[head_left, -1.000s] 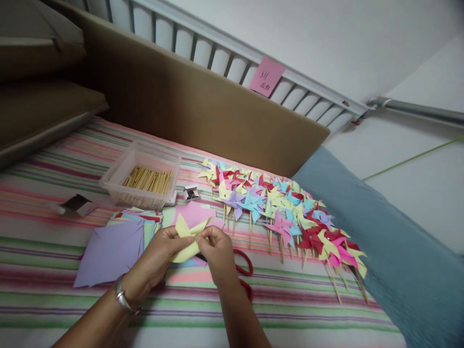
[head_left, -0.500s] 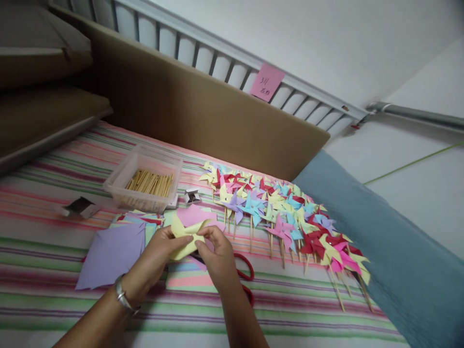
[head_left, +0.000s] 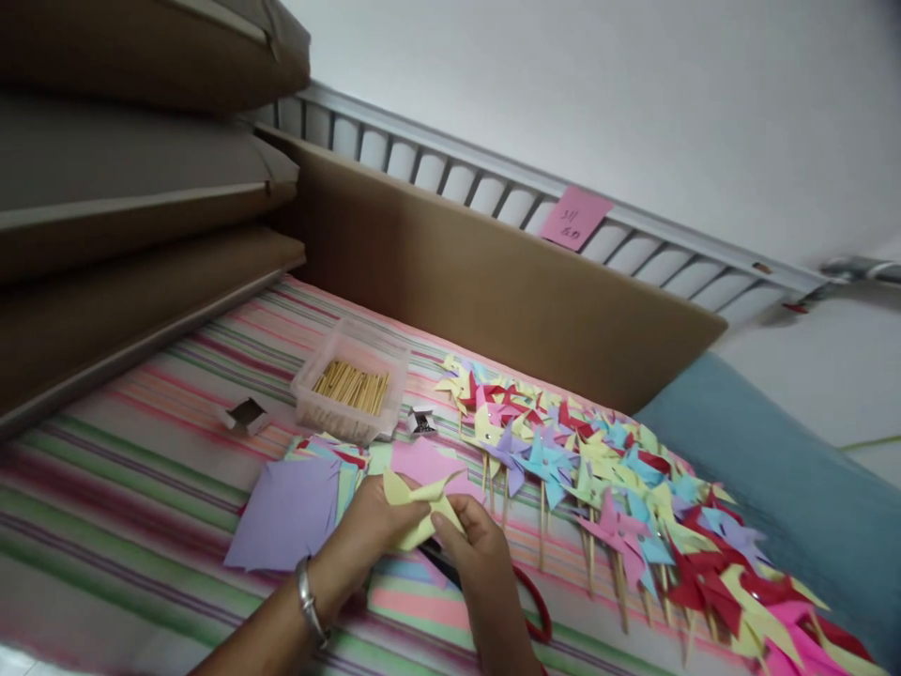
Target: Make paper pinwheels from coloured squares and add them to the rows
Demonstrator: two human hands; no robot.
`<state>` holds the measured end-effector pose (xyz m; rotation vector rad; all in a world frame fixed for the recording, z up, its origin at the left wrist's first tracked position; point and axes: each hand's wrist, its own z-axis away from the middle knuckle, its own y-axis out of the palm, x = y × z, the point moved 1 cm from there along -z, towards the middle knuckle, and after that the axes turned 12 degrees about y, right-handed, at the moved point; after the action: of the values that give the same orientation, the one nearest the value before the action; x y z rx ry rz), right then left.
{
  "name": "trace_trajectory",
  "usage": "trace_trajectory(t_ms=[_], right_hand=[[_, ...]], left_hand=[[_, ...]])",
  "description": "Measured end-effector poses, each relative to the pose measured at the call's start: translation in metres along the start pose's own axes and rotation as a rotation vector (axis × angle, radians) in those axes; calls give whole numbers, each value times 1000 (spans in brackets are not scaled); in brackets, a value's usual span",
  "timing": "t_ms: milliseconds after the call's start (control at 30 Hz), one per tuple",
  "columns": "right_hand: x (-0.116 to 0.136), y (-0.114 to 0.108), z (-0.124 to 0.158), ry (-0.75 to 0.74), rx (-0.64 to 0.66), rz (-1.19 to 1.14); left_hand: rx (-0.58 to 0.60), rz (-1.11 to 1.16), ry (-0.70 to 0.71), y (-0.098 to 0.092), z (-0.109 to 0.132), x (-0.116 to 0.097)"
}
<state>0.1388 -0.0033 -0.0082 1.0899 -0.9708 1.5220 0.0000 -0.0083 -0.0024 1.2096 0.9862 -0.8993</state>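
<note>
A pale yellow paper pinwheel [head_left: 417, 492], partly folded, is held between my two hands above the striped cloth. My left hand [head_left: 384, 516] pinches it from the left with the thumb across its middle. From the right, my right hand [head_left: 473, 533] pinches its edge between thumb and fingers. Under my right hand and wrist lie scissors [head_left: 539, 601] with red handles. Beneath and behind the hands are a pink paper sheet [head_left: 426, 458] and other coloured sheets. A purple paper square [head_left: 285, 512] with cut corners lies left of my left hand.
A clear plastic box [head_left: 310, 399] holds short wooden sticks. Near it are a small open box [head_left: 422, 422] of tiny metal pieces and another small open box [head_left: 246, 416]. Many finished pinwheels [head_left: 549, 460] on sticks lie to the right. A brown board [head_left: 493, 272] stands behind.
The camera view has swung left, so everything sits further right and lower. Both hands still hold the yellow paper, with little change in their grip.
</note>
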Motion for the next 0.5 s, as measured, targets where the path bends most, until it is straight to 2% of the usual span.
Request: trace_trajectory(t_ms=[67,133,200,233,300,367,433,500], right_hand=[[8,-6,1,-12,-83,-5],[21,-15,0,-17,-263,-1],[43,-23,-4,-54,-390,34],[56,-25,-7,-95,-399,71],[87,-20,-17,-216,-366,198],[116,-3,-32,-358,-275,428],[138,26,-52,-499,-129,729],[149,60,-76,-564,35,1100]], left_hand=[[-6,-18,1,-3,-4,2],[-5,-43,-6,-7,-8,6],[13,-82,-14,-9,-10,13],[40,-103,-8,-9,-10,16],[131,-132,14,-8,-8,22],[238,-176,42,-6,-2,23],[325,-251,70,-6,4,20],[386,-344,90,-6,9,13]])
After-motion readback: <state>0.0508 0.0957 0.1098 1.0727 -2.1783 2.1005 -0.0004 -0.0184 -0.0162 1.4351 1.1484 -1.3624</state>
